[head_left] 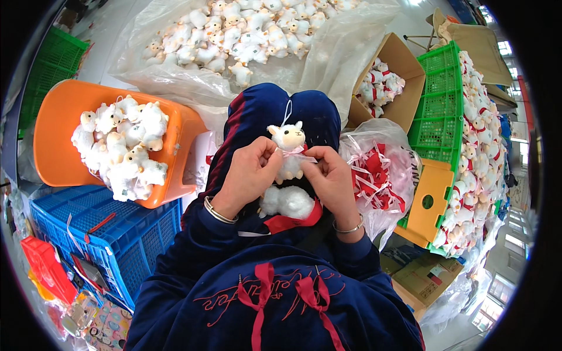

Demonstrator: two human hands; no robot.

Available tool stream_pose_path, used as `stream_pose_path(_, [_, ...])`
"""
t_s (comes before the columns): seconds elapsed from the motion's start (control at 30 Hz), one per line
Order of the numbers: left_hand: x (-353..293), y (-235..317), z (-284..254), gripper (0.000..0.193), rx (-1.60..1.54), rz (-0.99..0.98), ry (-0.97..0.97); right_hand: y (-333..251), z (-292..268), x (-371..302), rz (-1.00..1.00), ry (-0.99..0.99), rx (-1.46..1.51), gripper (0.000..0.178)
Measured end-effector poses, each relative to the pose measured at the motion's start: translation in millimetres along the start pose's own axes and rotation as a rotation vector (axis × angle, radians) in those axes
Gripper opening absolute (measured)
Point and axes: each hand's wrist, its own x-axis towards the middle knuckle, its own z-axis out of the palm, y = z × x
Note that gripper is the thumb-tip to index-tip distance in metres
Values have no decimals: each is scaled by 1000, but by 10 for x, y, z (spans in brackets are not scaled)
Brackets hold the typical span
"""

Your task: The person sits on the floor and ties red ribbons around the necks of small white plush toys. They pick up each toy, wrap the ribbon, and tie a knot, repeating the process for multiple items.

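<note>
A small white plush lamb [287, 138] with a hanging loop on its head stands upright above my lap, facing away from my body. Round its neck runs a pale pink ribbon [294, 152]. My left hand [249, 174] pinches the ribbon at the lamb's left-hand side in the picture. On the other side, my right hand [332, 181] grips the ribbon's end between thumb and fingers. Below, a second white plush [291, 202] lies on my lap beside a red strip of fabric [293, 222]. Its head is not clearly visible.
To the left, an orange bin [58, 131] holds several plush lambs above a blue crate [117, 228]. A plastic bag [357, 137] of red and white ribbons lies at right, near a cardboard box [410, 70] and green crate [436, 105]. Ahead, a plastic sheet [333, 58] carries many lambs.
</note>
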Motion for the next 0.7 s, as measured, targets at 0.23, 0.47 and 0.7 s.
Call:
stream_pose_path(0.23, [68,164,146,33,311,75,105,162,131,61,-250,35,-87,11])
stream_pose_path(0.47, [92,156,154,32,401,85,103,120,-20,62,-543,-55,-399,14])
stream_pose_path(0.7, [35,214,56,27,213,12,22,-230,-271,32,-381,81,-310,10])
